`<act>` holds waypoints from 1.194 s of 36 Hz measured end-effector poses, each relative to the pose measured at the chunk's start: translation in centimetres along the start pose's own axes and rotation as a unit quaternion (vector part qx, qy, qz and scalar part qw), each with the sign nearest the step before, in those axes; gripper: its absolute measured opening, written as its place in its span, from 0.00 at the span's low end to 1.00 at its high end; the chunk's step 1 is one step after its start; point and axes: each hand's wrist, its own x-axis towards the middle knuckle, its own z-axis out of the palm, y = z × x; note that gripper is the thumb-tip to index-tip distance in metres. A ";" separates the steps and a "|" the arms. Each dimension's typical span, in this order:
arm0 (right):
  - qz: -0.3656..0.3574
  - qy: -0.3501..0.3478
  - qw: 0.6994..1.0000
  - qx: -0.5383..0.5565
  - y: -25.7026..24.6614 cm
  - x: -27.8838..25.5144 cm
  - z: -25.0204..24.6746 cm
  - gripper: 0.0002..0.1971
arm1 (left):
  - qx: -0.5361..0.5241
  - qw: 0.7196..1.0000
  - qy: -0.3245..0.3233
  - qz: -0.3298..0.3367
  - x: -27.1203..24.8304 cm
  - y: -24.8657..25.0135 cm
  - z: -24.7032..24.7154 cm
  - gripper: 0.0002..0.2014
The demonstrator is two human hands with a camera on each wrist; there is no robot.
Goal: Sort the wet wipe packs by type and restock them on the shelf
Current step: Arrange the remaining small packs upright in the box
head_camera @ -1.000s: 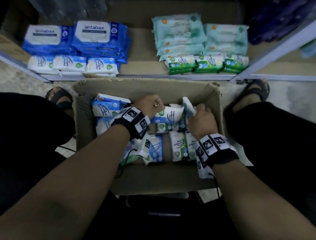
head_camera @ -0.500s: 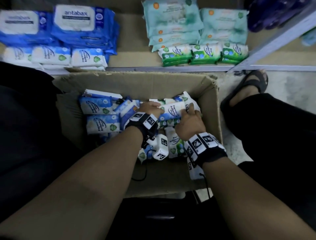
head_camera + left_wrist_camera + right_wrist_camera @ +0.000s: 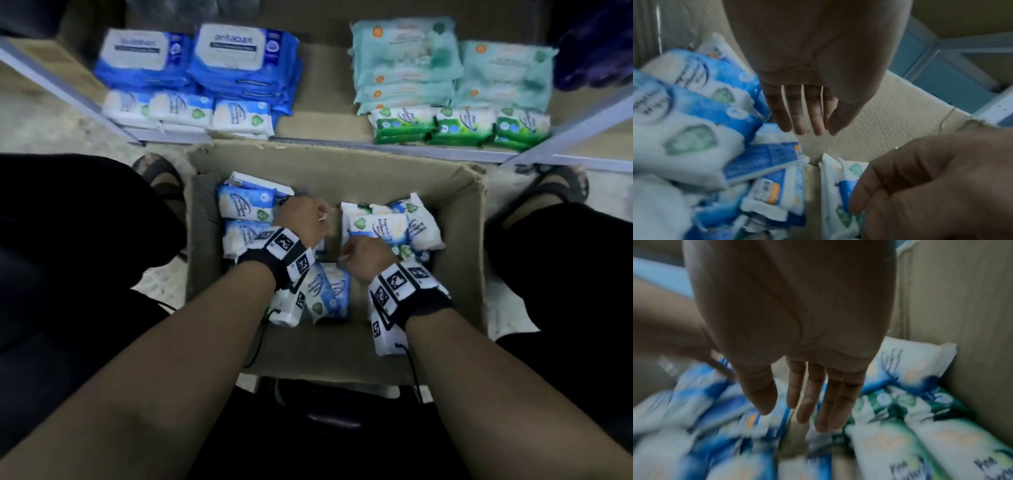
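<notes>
Both forearms reach down into the box that sits on the floor between the person's feet. The left hand hangs over a bare strip of cardboard in the middle, fingers straight and loose in its wrist view, gripping nothing. The right hand is just beside it, also spread and empty, fingers pointing down at the packs heaped against the right wall. More blue packs lie stacked on the left side, so the hands seem to have parted the lot into two heaps, probably to see what is what; green packs are mixed in under the right hand and want picking out.

Beyond the box, the shelf is close enough to reach without getting up. It already holds sorted rows: big blue packs with small blue ones in front at the left, pale teal packs with small green ones in front at the right. The gap between the groups keeps the types apart.
</notes>
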 end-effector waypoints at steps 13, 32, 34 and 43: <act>-0.027 -0.177 0.977 -0.114 -1.0 2.5 5.6 0.55 | 0.113 0.994 -0.004 0.001 -4.4 -7.9 -2.7 0.20; -0.044 -0.120 0.989 -0.072 -0.7 3.7 6.4 0.29 | 0.150 0.987 -0.039 -0.029 -4.0 -8.2 -3.3 0.22; -0.041 -0.123 0.988 -0.083 -0.7 3.5 5.8 0.30 | 0.129 0.989 -0.072 -0.031 -3.7 -7.7 -3.8 0.22; 0.029 -0.109 0.991 -0.072 0.5 1.1 -0.2 0.28 | 0.055 0.989 -0.134 -0.002 -1.9 -2.6 -4.1 0.20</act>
